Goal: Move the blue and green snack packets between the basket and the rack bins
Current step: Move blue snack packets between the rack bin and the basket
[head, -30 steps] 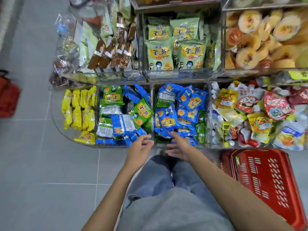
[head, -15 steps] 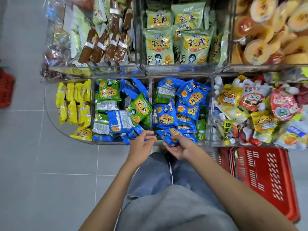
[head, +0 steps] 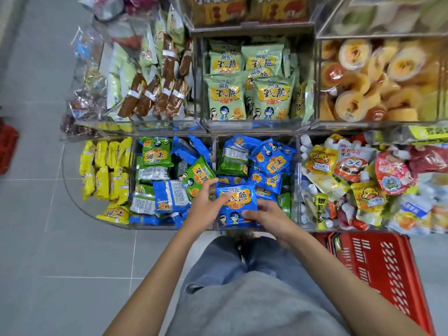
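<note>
Blue snack packet (head: 236, 202): glossy blue wrapper, orange-yellow label with large characters, two cartoon faces along its near edge, printed side up. It lies nearly flat over the front of the blue-packet bin (head: 294, 190), top edge toward the rack, long axis running roughly away from the person. Grip: left hand (head: 206, 207) pinches the left edge, thumb on the face, right hand (head: 269, 218) curls its fingers over the near right corner; red basket (head: 388, 267) on the floor to the right.

Blue packet (head: 238, 201) face up over front of middle lower bin (head: 288, 226). The left hand (head: 206, 207) grips its left edge, right hand (head: 269, 218) its lower right corner. Green packets (head: 157, 154) in next bin left. Red basket (head: 388, 267) on floor, right.
</note>
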Available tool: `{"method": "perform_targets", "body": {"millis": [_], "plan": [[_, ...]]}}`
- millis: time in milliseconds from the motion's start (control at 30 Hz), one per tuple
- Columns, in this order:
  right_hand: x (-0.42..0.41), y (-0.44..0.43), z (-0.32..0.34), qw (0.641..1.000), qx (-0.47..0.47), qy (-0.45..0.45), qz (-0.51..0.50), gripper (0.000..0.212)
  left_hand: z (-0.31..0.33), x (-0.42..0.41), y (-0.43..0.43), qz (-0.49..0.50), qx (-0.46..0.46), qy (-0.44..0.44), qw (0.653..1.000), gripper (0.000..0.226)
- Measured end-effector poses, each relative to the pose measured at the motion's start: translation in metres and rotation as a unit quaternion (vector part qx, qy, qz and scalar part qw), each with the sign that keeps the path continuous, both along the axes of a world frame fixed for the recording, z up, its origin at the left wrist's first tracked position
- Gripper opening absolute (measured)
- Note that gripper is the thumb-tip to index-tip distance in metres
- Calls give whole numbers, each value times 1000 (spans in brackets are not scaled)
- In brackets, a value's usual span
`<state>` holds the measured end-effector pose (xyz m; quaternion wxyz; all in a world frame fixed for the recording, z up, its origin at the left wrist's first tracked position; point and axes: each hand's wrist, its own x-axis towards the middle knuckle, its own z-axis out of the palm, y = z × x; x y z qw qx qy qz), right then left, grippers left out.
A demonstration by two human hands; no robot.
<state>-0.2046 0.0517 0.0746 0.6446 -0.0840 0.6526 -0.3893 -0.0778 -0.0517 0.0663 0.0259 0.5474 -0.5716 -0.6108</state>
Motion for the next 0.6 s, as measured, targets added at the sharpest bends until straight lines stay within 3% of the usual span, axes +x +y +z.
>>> {"method": "perform_targets", "body": {"millis": [133,233,300,400,533,600], "plan": [[6,-7,-5,999,-14,-3,47,10,-6,5,4,89,132,48,986,16],[8,-14,-18,998,19,-16,63,15,-14,15,10,179,122,56,975,10],[6,-20,-34,997,70,-12,-16,25,-20,24,11,235,121,48,963,11],[1,-29,-67,981,147,93,-83,31,-26,38,12,279,124,41,951,8],[6,-48,-86,971,199,116,-62,25,-31,51,13,315,129,26,940,4],[8,-56,-90,962,220,146,-76,39,-32,55,15,329,129,19,935,4]]}}
